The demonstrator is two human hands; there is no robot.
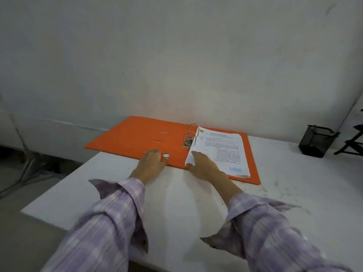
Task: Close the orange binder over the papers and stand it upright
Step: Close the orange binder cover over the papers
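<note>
Fingers of the left hand (152, 160) lie flat and spread on the near edge of the orange binder (135, 137), just beside the round finger hole (166, 155) in its spine, gripping nothing; the placement looks meant to pin the cover down or to get under it for the swing across. The right hand (204, 165) rests palm down, fingers loosely apart, on the near left corner of the papers (222, 152), where that corner curls up off the stack, so pressing here would flatten the sheets before the cover comes over; whether the thumb is tucked under the curled sheet is hard to tell through the blur. The papers sit threaded on the metal rings (191, 132), which appear closed, on the right half of the binder. The binder lies fully open and flat on the white table (196, 203), its far edge close to the wall (176, 55) and its left cover overhanging the table's corner, which leaves that flap easy to lift from below. A black mesh holder (316, 142) stands well apart on the right. Closing has not begun, and standing the binder upright comes after.
</note>
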